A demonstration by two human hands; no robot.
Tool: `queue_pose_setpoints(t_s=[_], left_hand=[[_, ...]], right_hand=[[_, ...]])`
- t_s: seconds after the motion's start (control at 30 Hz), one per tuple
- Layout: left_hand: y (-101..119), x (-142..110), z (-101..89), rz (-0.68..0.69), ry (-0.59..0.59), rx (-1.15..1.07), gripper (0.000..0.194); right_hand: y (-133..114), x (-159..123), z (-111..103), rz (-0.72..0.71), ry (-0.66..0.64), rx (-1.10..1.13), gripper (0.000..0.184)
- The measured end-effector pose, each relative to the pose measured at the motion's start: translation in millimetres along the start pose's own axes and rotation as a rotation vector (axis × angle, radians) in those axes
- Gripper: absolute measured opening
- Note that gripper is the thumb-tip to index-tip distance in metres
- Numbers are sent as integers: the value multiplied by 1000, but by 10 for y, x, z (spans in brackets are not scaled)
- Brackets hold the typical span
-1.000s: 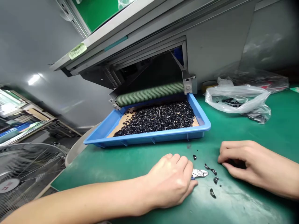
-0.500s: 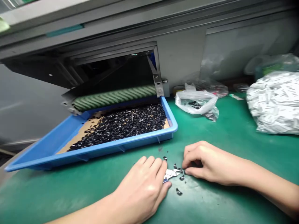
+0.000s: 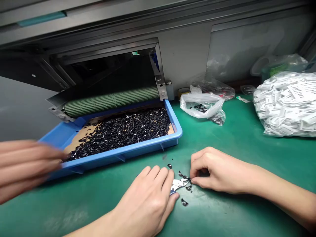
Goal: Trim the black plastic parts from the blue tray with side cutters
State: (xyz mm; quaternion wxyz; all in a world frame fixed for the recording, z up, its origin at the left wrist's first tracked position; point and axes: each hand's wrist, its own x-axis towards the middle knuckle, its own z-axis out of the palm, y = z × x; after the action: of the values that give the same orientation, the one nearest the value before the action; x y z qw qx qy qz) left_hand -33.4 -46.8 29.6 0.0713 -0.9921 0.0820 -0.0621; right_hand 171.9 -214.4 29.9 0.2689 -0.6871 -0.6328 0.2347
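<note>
My left hand point(image 3: 150, 196) is wrapped round a pair of nippers point(image 3: 176, 184). Blue handle shows beneath the fingers, and the silver jaws point right. Close to their tips, my right hand point(image 3: 209, 169) has thumb and index finger pinched together on a small black plastic part point(image 3: 189, 179), mostly hidden by the fingertips. Several more black pieces lie round the jaws on the green table, among them a curved black piece point(image 3: 184, 202) nearer me and another black piece point(image 3: 169, 166) farther off.
A blue tray point(image 3: 148, 144) full of small black parts sits under a green conveyor roller point(image 3: 111, 101). Another person's hand point(image 3: 27, 168), blurred, reaches over its left end. Behind stand an open plastic bag point(image 3: 197, 103) and a large bag of white pieces point(image 3: 286, 105).
Another person's hand has come in from the left, over the tray. The view has shifted a little, so the scene sits farther left. My hands keep nearly the same pose at the nippers.
</note>
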Motion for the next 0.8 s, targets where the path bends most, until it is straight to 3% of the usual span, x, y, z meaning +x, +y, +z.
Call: queue_pose_setpoints(t_s=[0.63,0.8], left_hand=[[11,-8,-16,-13,-42,-28,35],[23,79,-146,20,-129,55,33]], right_hand=[[-62,-14,8,-8,5,-54,15],[-77,-19,21,-28,6,-56,14]])
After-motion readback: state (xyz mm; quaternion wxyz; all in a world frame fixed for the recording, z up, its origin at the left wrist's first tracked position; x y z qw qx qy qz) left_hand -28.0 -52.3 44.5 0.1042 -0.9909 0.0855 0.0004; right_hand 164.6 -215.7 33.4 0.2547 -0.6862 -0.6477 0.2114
